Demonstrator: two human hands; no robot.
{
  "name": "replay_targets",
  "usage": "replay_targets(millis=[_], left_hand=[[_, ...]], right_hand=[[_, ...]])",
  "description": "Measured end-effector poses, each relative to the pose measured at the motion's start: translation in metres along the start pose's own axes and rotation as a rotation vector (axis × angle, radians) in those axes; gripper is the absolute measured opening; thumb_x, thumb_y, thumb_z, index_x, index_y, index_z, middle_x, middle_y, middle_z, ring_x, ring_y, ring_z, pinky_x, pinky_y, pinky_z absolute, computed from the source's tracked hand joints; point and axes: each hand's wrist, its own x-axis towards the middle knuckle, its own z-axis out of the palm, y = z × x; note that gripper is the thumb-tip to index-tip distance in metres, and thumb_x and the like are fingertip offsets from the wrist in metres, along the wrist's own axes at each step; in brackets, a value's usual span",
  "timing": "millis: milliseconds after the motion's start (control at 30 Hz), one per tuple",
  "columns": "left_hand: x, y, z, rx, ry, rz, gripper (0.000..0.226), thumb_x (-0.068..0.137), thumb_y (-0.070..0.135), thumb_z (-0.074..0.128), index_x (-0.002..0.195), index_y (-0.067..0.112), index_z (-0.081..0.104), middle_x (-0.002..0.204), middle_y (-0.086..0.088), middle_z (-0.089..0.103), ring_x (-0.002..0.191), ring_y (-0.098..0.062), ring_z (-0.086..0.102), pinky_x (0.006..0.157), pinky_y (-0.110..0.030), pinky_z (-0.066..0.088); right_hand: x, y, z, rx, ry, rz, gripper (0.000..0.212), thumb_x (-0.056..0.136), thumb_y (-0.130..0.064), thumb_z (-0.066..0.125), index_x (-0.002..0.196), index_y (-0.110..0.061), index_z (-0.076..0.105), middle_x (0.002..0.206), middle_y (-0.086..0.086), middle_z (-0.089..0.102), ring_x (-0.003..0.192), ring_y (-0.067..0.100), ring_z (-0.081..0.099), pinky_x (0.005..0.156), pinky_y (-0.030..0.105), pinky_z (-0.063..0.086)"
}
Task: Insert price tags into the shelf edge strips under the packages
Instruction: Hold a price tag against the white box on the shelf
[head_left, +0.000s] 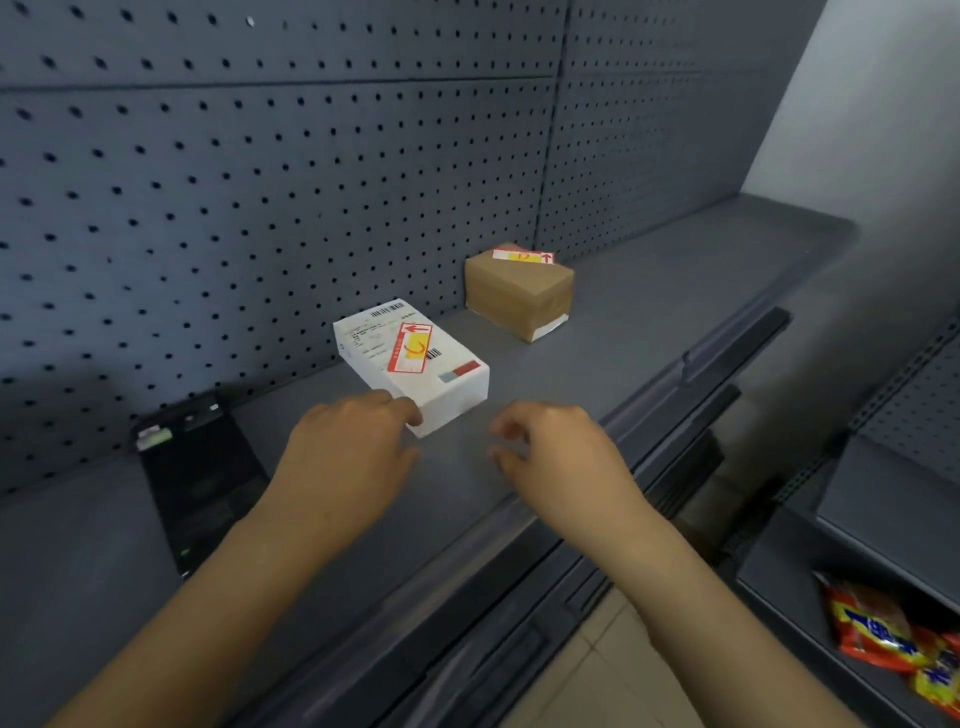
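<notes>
Evidently no tag shows: left hand (343, 441) touches the white package (415, 358), right hand (550, 447) hovers, fingers loosely curled, empty. Fetch one, then slide it squarely into the strip (727, 358).

A white package (413, 364) lies flat mid-shelf, labels up; a brown taped package (519, 293) sits farther right. The dark edge strip (727, 358) runs along the front.

Grey shelf (649, 312), three things lying on it.
White package (415, 358) sits mid-shelf, brown package (517, 291) farther right by the pegboard, black holder (200, 467) at near left.
</notes>
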Motion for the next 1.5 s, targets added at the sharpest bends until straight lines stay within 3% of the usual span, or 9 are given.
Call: replay_targets(millis=[233, 500, 633, 733, 933, 1100, 1233, 1400, 1500], left_hand=[[0.051, -0.005, 0.009, 0.112, 0.047, -0.212, 0.034, 0.089, 0.035, 0.053, 0.123, 0.032, 0.054, 0.124, 0.011, 0.06, 0.107, -0.013, 0.058, 0.098, -0.032, 0.037], [0.074, -0.016, 0.015, 0.06, 0.086, -0.442, 0.028, 0.085, 0.026, 0.057, 0.112, 0.031, 0.063, 0.104, 0.006, 0.07, 0.095, -0.018, 0.064, 0.096, -0.035, 0.039], [0.08, -0.032, 0.02, 0.061, 0.056, -0.487, 0.028, 0.09, 0.034, 0.051, 0.116, 0.033, 0.059, 0.112, 0.009, 0.066, 0.1, -0.014, 0.062, 0.102, -0.034, 0.033], [0.085, -0.04, 0.022, 0.065, 0.049, -0.494, 0.026, 0.092, 0.038, 0.048, 0.115, 0.031, 0.058, 0.113, 0.01, 0.064, 0.101, -0.013, 0.061, 0.104, -0.033, 0.031], [0.085, -0.05, 0.022, 0.029, 0.017, -0.487, 0.025, 0.093, 0.04, 0.047, 0.114, 0.031, 0.057, 0.112, 0.009, 0.063, 0.1, -0.014, 0.06, 0.104, -0.035, 0.032], [0.085, -0.055, 0.02, 0.063, 0.042, -0.437, 0.026, 0.094, 0.038, 0.044, 0.114, 0.027, 0.057, 0.109, 0.007, 0.063, 0.096, -0.015, 0.06, 0.099, -0.032, 0.032], [0.078, -0.052, 0.018, 0.018, 0.069, -0.425, 0.027, 0.094, 0.037, 0.044, 0.117, 0.028, 0.056, 0.111, 0.007, 0.063, 0.1, -0.015, 0.059, 0.102, -0.033, 0.031], [0.057, -0.048, 0.01, 0.009, 0.118, -0.446, 0.027, 0.093, 0.039, 0.047, 0.117, 0.029, 0.057, 0.115, 0.011, 0.062, 0.105, -0.012, 0.057, 0.104, -0.031, 0.031], [0.034, -0.042, 0.004, 0.143, 0.174, -0.497, 0.018, 0.082, 0.034, 0.064, 0.097, 0.023, 0.066, 0.093, 0.007, 0.068, 0.085, -0.017, 0.065, 0.091, -0.034, 0.041]], right_hand=[[0.097, 0.019, -0.002, -0.028, -0.027, -0.248, 0.022, 0.091, -0.017, 0.054, 0.111, -0.021, 0.061, 0.11, 0.003, 0.064, 0.096, 0.022, 0.058, 0.072, 0.033, 0.049], [0.19, -0.004, 0.02, 0.046, -0.316, -0.656, 0.032, 0.086, -0.023, 0.062, 0.119, -0.023, 0.061, 0.127, -0.003, 0.056, 0.118, 0.02, 0.044, 0.102, 0.039, 0.038], [0.211, -0.01, 0.031, -0.015, -0.392, -0.638, 0.041, 0.085, -0.043, 0.062, 0.124, -0.031, 0.055, 0.126, -0.005, 0.049, 0.12, 0.018, 0.036, 0.103, 0.037, 0.034], [0.221, -0.011, 0.032, -0.073, -0.365, -0.567, 0.043, 0.078, -0.058, 0.061, 0.111, -0.031, 0.055, 0.117, -0.005, 0.048, 0.113, 0.017, 0.038, 0.094, 0.035, 0.036], [0.225, -0.022, 0.034, -0.123, -0.397, -0.365, 0.046, 0.074, -0.063, 0.062, 0.091, -0.021, 0.06, 0.117, 0.002, 0.047, 0.114, 0.023, 0.04, 0.096, 0.038, 0.041], [0.224, -0.017, 0.032, -0.021, -0.359, -0.201, 0.04, 0.077, -0.053, 0.067, 0.099, -0.022, 0.053, 0.112, 0.002, 0.05, 0.089, 0.016, 0.054, 0.072, 0.028, 0.047], [0.22, -0.012, 0.027, 0.018, -0.33, -0.164, 0.033, 0.084, -0.038, 0.065, 0.111, -0.02, 0.058, 0.114, 0.003, 0.058, 0.092, 0.016, 0.055, 0.077, 0.029, 0.047], [0.203, -0.025, 0.018, 0.073, -0.276, -0.316, 0.026, 0.096, -0.017, 0.051, 0.119, -0.018, 0.062, 0.124, 0.005, 0.054, 0.101, 0.017, 0.052, 0.077, 0.022, 0.038], [0.181, -0.041, 0.015, 0.124, -0.276, -0.447, 0.025, 0.096, -0.015, 0.047, 0.111, -0.021, 0.067, 0.113, 0.0, 0.05, 0.088, 0.01, 0.045, 0.062, 0.015, 0.034]])
